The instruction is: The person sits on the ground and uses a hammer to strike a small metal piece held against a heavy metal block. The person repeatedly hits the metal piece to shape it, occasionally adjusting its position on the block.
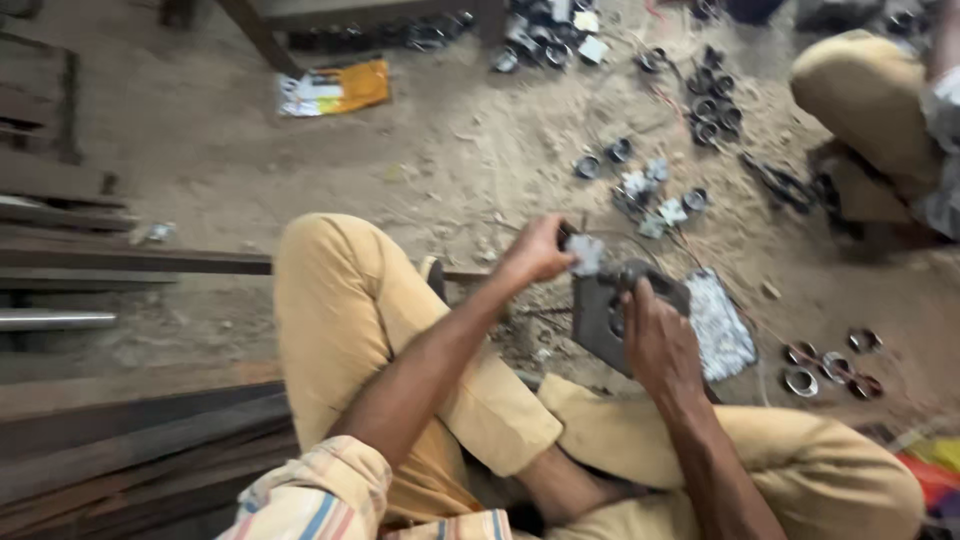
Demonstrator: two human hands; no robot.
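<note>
1. The left hand (pixel 538 250) pinches a small pale metal piece (pixel 586 254), fingers closed on it, just at 11 o'clock of the dark square block (pixel 597 318).
2. The right hand (pixel 655 340) grips a dark tool or part, perhaps a handle, on top of that block; motion blur hides which.
3. Progress, as a judgement: loose metal rings (pixel 828 366) at 3 o'clock and round dark parts (pixel 710 105) at 1 o'clock lie unfitted on the sandy floor (pixel 450 160), so much remains.
4. A silvery sheet (pixel 722 325) lies beside the block. Another person's knee (pixel 865 95) is cut off at 2 o'clock.
</note>
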